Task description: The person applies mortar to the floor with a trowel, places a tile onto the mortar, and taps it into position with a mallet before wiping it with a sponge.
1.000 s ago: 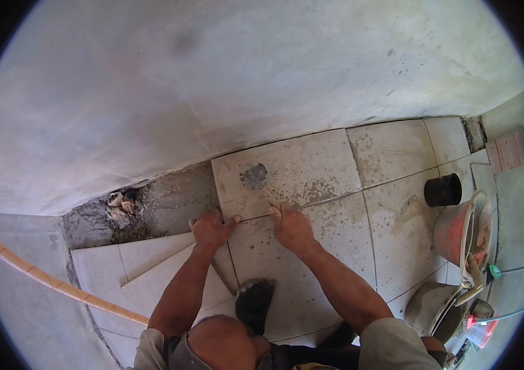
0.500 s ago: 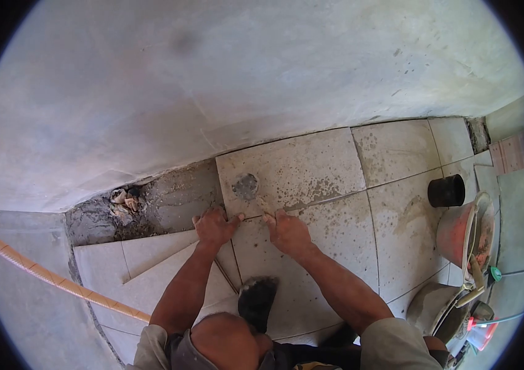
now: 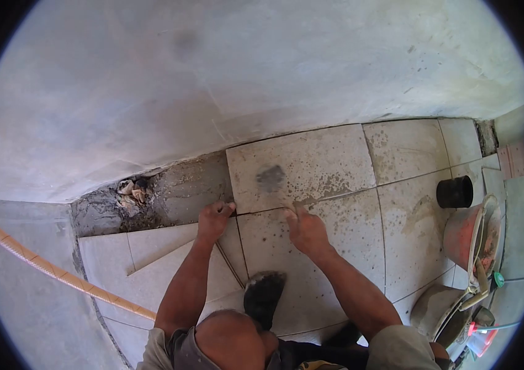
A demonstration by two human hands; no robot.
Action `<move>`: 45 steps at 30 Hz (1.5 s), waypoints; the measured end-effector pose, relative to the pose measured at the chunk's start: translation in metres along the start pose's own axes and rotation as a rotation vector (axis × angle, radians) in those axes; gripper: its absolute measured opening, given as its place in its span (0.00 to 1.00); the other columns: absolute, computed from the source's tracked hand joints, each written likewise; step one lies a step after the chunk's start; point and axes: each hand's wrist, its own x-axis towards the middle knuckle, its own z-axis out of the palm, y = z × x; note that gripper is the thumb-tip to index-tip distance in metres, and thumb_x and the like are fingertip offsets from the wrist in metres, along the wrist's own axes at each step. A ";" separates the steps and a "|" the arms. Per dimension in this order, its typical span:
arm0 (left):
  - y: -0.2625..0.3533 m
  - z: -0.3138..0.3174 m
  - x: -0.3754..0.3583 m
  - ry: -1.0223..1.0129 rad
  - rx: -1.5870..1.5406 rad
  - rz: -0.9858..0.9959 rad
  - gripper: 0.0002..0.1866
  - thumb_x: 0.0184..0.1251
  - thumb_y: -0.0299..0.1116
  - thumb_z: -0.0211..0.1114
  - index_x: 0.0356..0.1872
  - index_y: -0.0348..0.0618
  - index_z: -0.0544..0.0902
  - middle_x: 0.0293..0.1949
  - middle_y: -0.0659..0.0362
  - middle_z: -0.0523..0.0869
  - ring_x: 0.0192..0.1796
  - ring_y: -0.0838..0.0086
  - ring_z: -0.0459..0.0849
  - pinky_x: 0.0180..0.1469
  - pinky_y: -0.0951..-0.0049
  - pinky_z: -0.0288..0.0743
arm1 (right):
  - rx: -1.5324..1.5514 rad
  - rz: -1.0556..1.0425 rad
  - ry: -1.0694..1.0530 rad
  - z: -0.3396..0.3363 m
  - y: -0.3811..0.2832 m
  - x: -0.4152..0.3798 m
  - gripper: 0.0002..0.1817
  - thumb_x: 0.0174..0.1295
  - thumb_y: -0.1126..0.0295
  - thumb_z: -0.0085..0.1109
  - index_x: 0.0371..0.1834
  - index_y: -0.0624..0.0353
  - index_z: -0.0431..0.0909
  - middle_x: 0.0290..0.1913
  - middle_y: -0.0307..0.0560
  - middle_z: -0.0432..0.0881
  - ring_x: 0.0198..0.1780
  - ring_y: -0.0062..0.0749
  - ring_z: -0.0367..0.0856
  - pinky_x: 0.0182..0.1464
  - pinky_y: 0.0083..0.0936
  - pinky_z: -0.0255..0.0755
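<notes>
1. A large, pale, speckled rectangular tile [image 3: 329, 157] lies just beyond both hands, long axis along the grey wall [image 3: 311, 68]; the left hand [image 3: 212, 222] is nearer its corner, fingers curled, grip unclear.
2. The right hand [image 3: 308, 233] closes around a blurred grey-bladed trowel [image 3: 270, 178].
3. Two hands, one trowel, one black cylinder [image 3: 450, 193].

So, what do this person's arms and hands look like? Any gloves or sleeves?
The left hand and right hand are ungloved, and no watch or band shows at either wrist. The forearms are bare too, below short, plain greyish sleeves.
</notes>
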 end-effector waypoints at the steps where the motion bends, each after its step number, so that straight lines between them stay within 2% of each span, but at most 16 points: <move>1: -0.001 0.000 0.000 0.005 0.002 -0.008 0.22 0.58 0.50 0.67 0.21 0.38 0.79 0.23 0.49 0.81 0.28 0.54 0.81 0.35 0.63 0.74 | 0.002 -0.006 -0.008 -0.001 0.001 -0.001 0.24 0.70 0.51 0.42 0.43 0.67 0.73 0.33 0.67 0.81 0.39 0.60 0.81 0.42 0.47 0.73; 4: 0.005 0.005 -0.001 0.036 0.069 0.044 0.22 0.58 0.52 0.67 0.24 0.40 0.82 0.24 0.50 0.83 0.29 0.54 0.81 0.36 0.61 0.73 | 0.317 0.041 0.065 -0.002 0.004 -0.005 0.22 0.70 0.54 0.45 0.37 0.66 0.76 0.31 0.66 0.81 0.37 0.59 0.81 0.38 0.44 0.72; 6: 0.017 0.003 -0.006 0.010 0.073 -0.029 0.23 0.58 0.55 0.65 0.27 0.41 0.84 0.25 0.51 0.83 0.31 0.55 0.82 0.40 0.57 0.72 | 0.728 0.192 0.032 0.004 0.008 -0.007 0.22 0.70 0.54 0.46 0.31 0.65 0.76 0.28 0.65 0.80 0.34 0.62 0.79 0.35 0.42 0.70; 9: 0.018 0.008 -0.006 0.007 0.155 -0.001 0.24 0.57 0.57 0.65 0.27 0.42 0.84 0.27 0.51 0.84 0.35 0.55 0.83 0.47 0.54 0.68 | 0.799 0.219 0.059 0.023 0.014 -0.004 0.23 0.70 0.54 0.47 0.30 0.66 0.75 0.27 0.66 0.78 0.32 0.64 0.76 0.35 0.41 0.70; 10: 0.017 0.010 -0.006 0.007 0.154 0.002 0.24 0.57 0.57 0.65 0.27 0.42 0.84 0.27 0.51 0.84 0.35 0.55 0.83 0.47 0.54 0.68 | 0.798 0.219 0.062 0.023 0.014 -0.004 0.23 0.70 0.54 0.47 0.30 0.66 0.75 0.27 0.66 0.78 0.32 0.64 0.76 0.35 0.41 0.70; 12: 0.013 0.014 -0.006 0.039 0.213 0.059 0.23 0.56 0.56 0.65 0.28 0.42 0.84 0.32 0.51 0.85 0.39 0.56 0.83 0.51 0.52 0.65 | 0.565 -0.003 0.149 0.023 0.012 -0.002 0.24 0.69 0.54 0.47 0.30 0.68 0.74 0.26 0.68 0.76 0.32 0.66 0.75 0.35 0.43 0.69; 19: 0.003 0.021 0.002 0.041 0.137 0.084 0.22 0.57 0.54 0.65 0.29 0.41 0.83 0.33 0.50 0.84 0.38 0.54 0.83 0.44 0.51 0.69 | 0.389 -0.032 0.149 0.027 0.013 0.011 0.24 0.69 0.53 0.47 0.30 0.68 0.73 0.28 0.69 0.76 0.33 0.66 0.76 0.34 0.43 0.69; 21: 0.005 0.020 -0.005 0.066 0.140 0.093 0.22 0.58 0.53 0.65 0.28 0.41 0.83 0.32 0.49 0.84 0.36 0.53 0.83 0.42 0.51 0.70 | 0.564 0.076 0.060 0.022 0.011 0.003 0.23 0.69 0.54 0.48 0.32 0.68 0.74 0.29 0.69 0.77 0.34 0.66 0.76 0.36 0.45 0.69; 25: 0.000 0.027 -0.002 0.112 0.182 0.167 0.21 0.57 0.53 0.65 0.26 0.42 0.82 0.31 0.50 0.84 0.35 0.53 0.82 0.42 0.51 0.70 | 0.486 0.092 0.142 0.022 0.008 0.002 0.24 0.69 0.53 0.46 0.34 0.68 0.76 0.31 0.70 0.77 0.37 0.66 0.77 0.40 0.46 0.70; 27: -0.002 0.027 -0.004 0.134 0.186 0.171 0.20 0.57 0.52 0.66 0.26 0.42 0.82 0.31 0.50 0.84 0.34 0.53 0.82 0.41 0.51 0.69 | 0.580 0.083 0.007 0.005 -0.004 -0.007 0.26 0.69 0.51 0.44 0.37 0.68 0.77 0.35 0.71 0.78 0.43 0.66 0.77 0.46 0.47 0.70; 31: 0.002 0.027 -0.007 0.167 0.167 0.203 0.20 0.57 0.52 0.66 0.24 0.43 0.82 0.28 0.51 0.83 0.33 0.54 0.82 0.42 0.52 0.67 | 0.428 0.140 0.125 0.030 0.001 0.000 0.28 0.69 0.48 0.42 0.39 0.67 0.78 0.35 0.69 0.80 0.43 0.64 0.78 0.46 0.48 0.70; 33: 0.012 0.023 -0.015 0.186 0.299 0.170 0.17 0.56 0.49 0.67 0.29 0.44 0.82 0.33 0.53 0.84 0.40 0.57 0.81 0.44 0.53 0.66 | 0.240 0.037 -0.031 0.027 0.008 0.002 0.29 0.68 0.45 0.41 0.39 0.64 0.78 0.33 0.67 0.81 0.40 0.63 0.79 0.45 0.50 0.70; 37: 0.041 0.023 -0.032 0.236 0.425 0.172 0.17 0.57 0.45 0.67 0.42 0.45 0.81 0.46 0.53 0.81 0.51 0.59 0.77 0.49 0.54 0.65 | 0.212 0.064 0.057 -0.001 0.020 -0.022 0.27 0.67 0.46 0.44 0.36 0.63 0.76 0.29 0.67 0.80 0.36 0.62 0.80 0.40 0.51 0.71; 39: 0.057 0.028 -0.033 0.273 0.450 0.416 0.25 0.58 0.41 0.66 0.56 0.47 0.75 0.57 0.51 0.73 0.61 0.58 0.70 0.56 0.52 0.62 | 0.273 0.066 0.216 -0.027 0.033 -0.030 0.24 0.67 0.48 0.48 0.33 0.63 0.73 0.27 0.68 0.78 0.32 0.63 0.79 0.35 0.50 0.71; 42: 0.079 0.049 -0.018 0.158 0.461 0.633 0.28 0.61 0.42 0.64 0.63 0.46 0.71 0.63 0.51 0.69 0.66 0.55 0.65 0.64 0.52 0.57 | 0.308 0.111 0.343 -0.052 0.079 -0.038 0.22 0.67 0.51 0.51 0.31 0.63 0.72 0.24 0.67 0.77 0.29 0.64 0.78 0.30 0.48 0.70; 45: 0.136 0.058 -0.005 -0.010 0.448 0.684 0.28 0.64 0.42 0.61 0.65 0.47 0.69 0.67 0.49 0.64 0.71 0.54 0.58 0.69 0.50 0.52 | 0.370 0.142 0.488 -0.072 0.110 -0.040 0.22 0.68 0.52 0.50 0.31 0.63 0.72 0.23 0.68 0.77 0.28 0.65 0.77 0.29 0.47 0.70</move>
